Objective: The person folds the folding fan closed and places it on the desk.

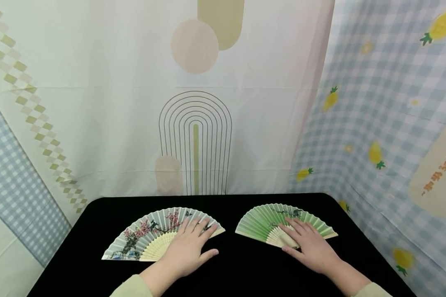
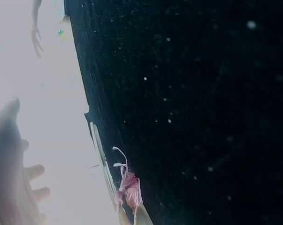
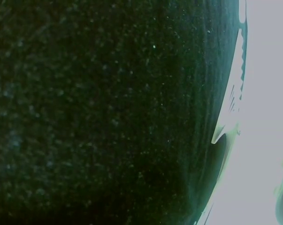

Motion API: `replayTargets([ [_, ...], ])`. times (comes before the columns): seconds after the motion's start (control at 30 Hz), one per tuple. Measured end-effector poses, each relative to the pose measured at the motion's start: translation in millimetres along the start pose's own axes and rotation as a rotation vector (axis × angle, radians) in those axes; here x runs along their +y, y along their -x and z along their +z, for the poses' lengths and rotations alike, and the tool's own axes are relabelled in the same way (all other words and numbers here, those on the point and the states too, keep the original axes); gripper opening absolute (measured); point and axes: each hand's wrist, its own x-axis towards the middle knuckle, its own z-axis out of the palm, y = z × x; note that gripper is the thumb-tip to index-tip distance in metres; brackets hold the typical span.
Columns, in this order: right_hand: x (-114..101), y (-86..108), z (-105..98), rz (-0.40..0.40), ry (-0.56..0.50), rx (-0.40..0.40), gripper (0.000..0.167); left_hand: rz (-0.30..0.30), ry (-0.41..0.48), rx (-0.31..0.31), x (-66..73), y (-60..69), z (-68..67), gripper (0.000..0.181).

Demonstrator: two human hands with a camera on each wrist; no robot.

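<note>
While the left hand point(image 1: 187, 249) is over the fan with pink flowers point(image 1: 135, 237), its fingers are straight and spread apart. The right hand point(image 1: 312, 247) is over the green fan point(image 1: 254, 225). Its fingers are straight too, and its thumb sticks out. I cannot tell if it touches the fan. Both fans lie wide open on the black table point(image 1: 241, 274), side by side, with a gap between them.

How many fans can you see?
2, both on the black table: a flowery fan partly hidden by the left hand, and a green fan partly hidden by the right hand.
</note>
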Motion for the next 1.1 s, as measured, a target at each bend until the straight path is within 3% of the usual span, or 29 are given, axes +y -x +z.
replayTargets([
  [0.57,24,-0.9,4,0.044,0.023,-0.002,0.063,-0.025,0.035,-0.007,10.2,-16.3,3.6,0.069],
  [0.77,34,0.2,6,0.029,0.025,0.035,0.061,-0.039,-0.005,0.0,9.9,-21.7,8.9,0.069],
  [1.1,50,2.7,4,0.075,-0.025,-0.008,0.062,-0.054,0.027,-0.06,11.4,-31.6,8.6,0.073],
])
